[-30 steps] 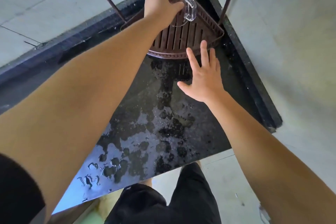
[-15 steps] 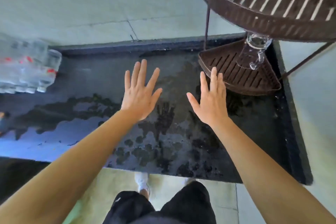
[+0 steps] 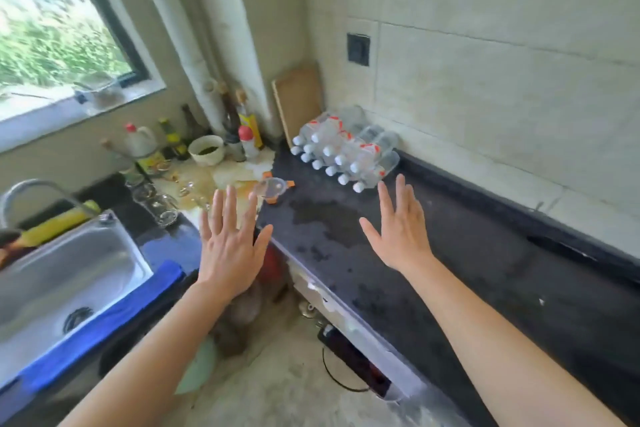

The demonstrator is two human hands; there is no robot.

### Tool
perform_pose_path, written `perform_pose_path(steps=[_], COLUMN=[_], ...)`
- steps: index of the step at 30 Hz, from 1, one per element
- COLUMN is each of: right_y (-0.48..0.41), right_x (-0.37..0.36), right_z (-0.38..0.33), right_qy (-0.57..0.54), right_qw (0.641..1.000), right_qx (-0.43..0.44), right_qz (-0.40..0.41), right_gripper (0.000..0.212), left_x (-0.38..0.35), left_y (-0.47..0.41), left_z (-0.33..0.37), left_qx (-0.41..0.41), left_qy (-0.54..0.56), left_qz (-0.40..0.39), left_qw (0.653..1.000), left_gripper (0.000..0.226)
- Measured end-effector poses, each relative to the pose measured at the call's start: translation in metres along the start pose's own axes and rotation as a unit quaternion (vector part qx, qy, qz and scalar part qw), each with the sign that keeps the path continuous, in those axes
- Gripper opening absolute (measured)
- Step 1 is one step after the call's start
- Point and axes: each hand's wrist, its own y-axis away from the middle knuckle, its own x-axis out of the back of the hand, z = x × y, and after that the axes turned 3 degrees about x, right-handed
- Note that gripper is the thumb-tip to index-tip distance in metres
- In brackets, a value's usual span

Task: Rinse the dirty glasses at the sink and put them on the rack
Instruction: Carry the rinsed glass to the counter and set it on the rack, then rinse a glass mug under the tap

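The clear glasses [image 3: 157,204] stand on the worktop at about two o'clock from the sink [image 3: 52,270] and ten o'clock from the left hand [image 3: 230,246], untouched. Both hands hover flat, fingers straight and spread, holding nothing. The right hand [image 3: 401,236] is at three o'clock of the left, over the wet dark counter [image 3: 467,281], with a pack of water bottles [image 3: 343,156] at its eleven o'clock.

Bright window [image 3: 52,28] daylight — soft blur, edges warped.

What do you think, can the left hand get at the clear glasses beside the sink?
Probably yes. The left hand is open and empty, and the glasses stand close ahead on its left, with nothing visible between.
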Motion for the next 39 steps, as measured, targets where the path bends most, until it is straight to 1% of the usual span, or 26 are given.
perform_pose_path(steps=[4,6,9,11,16,20,23,26,30,34,36,39], right_y=[-0.033,-0.043,-0.054,-0.063,-0.105,-0.160,-0.205,-0.249,-0.294,-0.315,-0.321,-0.327], right_x=[-0.039,-0.059,-0.089,-0.106,-0.146,-0.182,-0.203,-0.218,-0.239,-0.262,-0.269,-0.276], right_z=[-0.142,-0.196,-0.252,-0.275,-0.314,-0.360,-0.400,-0.431,-0.462,-0.484,-0.493,-0.503], right_qy=[-0.022,-0.019,-0.022,-0.026,-0.041,-0.097,-0.138,-0.156,-0.132,-0.125,-0.123,-0.126], right_qw=[0.993,0.985,0.975,0.969,0.954,0.941,0.931,0.922,0.918,0.912,0.911,0.917], right_qx=[0.110,0.156,0.195,0.211,0.236,0.247,0.248,0.254,0.264,0.256,0.252,0.237], right_qz=[-0.044,-0.066,-0.103,-0.126,-0.180,-0.212,-0.231,-0.246,-0.264,-0.294,-0.303,-0.297], right_gripper=[0.083,0.083,0.082,0.082,0.086,0.092,0.097,0.103,0.107,0.111,0.110,0.100], left_x=[0.032,0.039,0.034,0.026,-0.010,-0.037,-0.043,-0.043,-0.044,-0.046,-0.043,-0.037], left_y=[0.022,0.034,0.047,0.050,0.044,0.021,-0.006,-0.035,-0.062,-0.075,-0.081,-0.090], left_z=[-0.132,-0.179,-0.227,-0.248,-0.286,-0.323,-0.349,-0.369,-0.388,-0.413,-0.431,-0.462], left_qx=[0.101,0.136,0.194,0.222,0.260,0.278,0.307,0.340,0.382,0.409,0.416,0.406], left_qy=[-0.018,-0.029,-0.020,-0.012,-0.008,-0.038,-0.059,-0.070,-0.059,-0.060,-0.060,-0.062], left_qz=[0.019,0.020,0.011,0.012,-0.033,-0.077,-0.103,-0.103,-0.100,-0.094,-0.094,-0.085], left_qw=[0.995,0.990,0.981,0.975,0.965,0.957,0.944,0.932,0.917,0.906,0.902,0.908], left_gripper=[0.072,0.074,0.077,0.076,0.076,0.074,0.073,0.076,0.081,0.074,0.073,0.074])
